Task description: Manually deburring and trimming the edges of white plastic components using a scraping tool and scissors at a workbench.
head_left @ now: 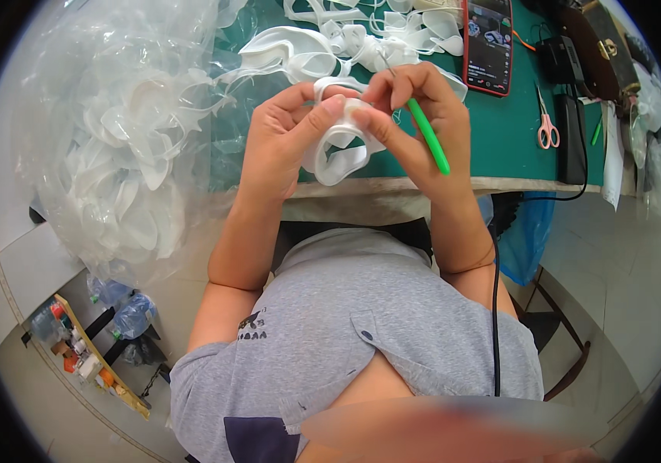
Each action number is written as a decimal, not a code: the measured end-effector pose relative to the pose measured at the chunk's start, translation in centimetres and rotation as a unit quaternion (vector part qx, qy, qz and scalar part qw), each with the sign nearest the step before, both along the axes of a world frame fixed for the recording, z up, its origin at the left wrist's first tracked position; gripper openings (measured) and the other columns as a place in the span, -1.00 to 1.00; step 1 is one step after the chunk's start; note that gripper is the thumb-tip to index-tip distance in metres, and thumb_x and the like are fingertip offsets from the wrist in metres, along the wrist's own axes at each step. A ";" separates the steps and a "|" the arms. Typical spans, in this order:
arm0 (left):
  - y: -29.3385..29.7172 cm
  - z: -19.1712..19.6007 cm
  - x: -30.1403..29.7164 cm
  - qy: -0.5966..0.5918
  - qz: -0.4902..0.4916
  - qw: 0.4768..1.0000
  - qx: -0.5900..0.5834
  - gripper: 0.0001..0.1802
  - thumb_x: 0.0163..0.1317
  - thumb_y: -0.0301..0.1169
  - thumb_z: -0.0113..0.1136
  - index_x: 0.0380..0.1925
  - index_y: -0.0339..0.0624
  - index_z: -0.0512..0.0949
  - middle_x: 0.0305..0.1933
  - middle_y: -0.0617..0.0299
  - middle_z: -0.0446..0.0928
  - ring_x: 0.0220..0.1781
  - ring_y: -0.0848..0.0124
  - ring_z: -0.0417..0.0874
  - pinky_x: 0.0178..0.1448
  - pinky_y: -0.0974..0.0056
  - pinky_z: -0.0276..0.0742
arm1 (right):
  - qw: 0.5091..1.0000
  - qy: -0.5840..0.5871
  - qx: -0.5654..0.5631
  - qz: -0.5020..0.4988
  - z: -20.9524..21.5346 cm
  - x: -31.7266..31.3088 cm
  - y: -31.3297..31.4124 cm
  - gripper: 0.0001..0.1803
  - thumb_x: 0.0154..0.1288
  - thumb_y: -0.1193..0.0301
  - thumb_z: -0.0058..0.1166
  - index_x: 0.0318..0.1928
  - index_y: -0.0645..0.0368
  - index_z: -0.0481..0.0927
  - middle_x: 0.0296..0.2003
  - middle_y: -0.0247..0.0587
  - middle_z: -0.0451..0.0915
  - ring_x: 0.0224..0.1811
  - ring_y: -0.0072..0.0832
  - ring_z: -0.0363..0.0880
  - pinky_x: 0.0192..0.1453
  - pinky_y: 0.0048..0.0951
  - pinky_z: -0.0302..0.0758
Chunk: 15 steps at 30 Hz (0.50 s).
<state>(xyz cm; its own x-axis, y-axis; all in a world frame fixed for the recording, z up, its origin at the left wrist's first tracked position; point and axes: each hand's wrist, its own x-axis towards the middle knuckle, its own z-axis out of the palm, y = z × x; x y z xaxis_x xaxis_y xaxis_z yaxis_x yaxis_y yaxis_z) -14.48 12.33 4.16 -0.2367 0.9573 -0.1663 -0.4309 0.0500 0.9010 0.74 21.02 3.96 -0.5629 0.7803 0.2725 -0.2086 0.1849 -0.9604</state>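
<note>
A white, soft-looking curved piece with a ring-like opening [336, 168] hangs between my two hands, just over the table's near edge. My left hand [288, 127] pinches its upper left side between thumb and fingers. With thumb and fingertips, my right hand [423, 116] holds the upper right side. That same hand also carries a slim tool with a bright green handle [431, 139]; its thin metal tip sticks out above the fingers, pointing up and away from the piece. Beyond my fingers lies a heap of similar white pieces [288, 50].
On the green tabletop [512, 143], a red-edged phone [488, 46] stands at the far right, near pink-handled scissors [548, 133] and a black box with a cable [562, 62]. A large clear bag of white pieces [133, 139] fills the left. A blue bag [527, 239] hangs below right.
</note>
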 end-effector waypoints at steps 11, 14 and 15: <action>-0.7 -1.0 -2.0 0.054 0.027 0.998 -0.015 -0.80 0.28 -0.34 0.23 -0.35 -0.27 0.54 -0.34 0.25 0.63 -0.28 0.55 0.63 -0.17 0.42 0.54 | 0.990 0.102 -0.082 0.050 0.5 0.9 0.0 -0.68 0.16 0.69 0.15 -0.40 0.08 0.27 -0.34 -0.22 0.48 -0.33 -0.63 0.39 -0.24 -0.67 0.34; -0.6 -1.6 -3.3 -0.016 0.075 0.997 0.001 -0.79 0.32 -0.30 0.17 -0.33 -0.25 0.54 -0.27 0.23 0.62 -0.24 0.51 0.62 -0.14 0.39 0.53 | 0.966 0.217 -0.137 -0.026 -0.3 1.4 1.3 -0.71 0.18 0.67 0.18 -0.40 0.10 0.32 -0.30 -0.24 0.53 -0.26 -0.63 0.45 -0.18 -0.64 0.40; -0.3 -1.5 -3.1 -0.031 0.152 0.987 -0.045 -0.75 0.35 -0.23 0.11 -0.30 -0.21 0.50 -0.33 0.26 0.56 -0.35 0.50 0.56 -0.19 0.37 0.53 | 0.954 0.247 -0.167 -0.043 -0.7 1.6 2.0 -0.73 0.21 0.67 0.15 -0.39 0.10 0.32 -0.29 -0.23 0.53 -0.25 -0.61 0.46 -0.14 -0.62 0.41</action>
<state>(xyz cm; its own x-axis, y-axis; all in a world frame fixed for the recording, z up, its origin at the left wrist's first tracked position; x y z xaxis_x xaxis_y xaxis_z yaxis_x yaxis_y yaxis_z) -17.53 12.04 2.71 -0.4968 0.8246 -0.2705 -0.4925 -0.0113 0.8703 2.35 22.99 3.29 -0.3599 0.9078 0.2153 -0.6484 -0.0774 -0.7574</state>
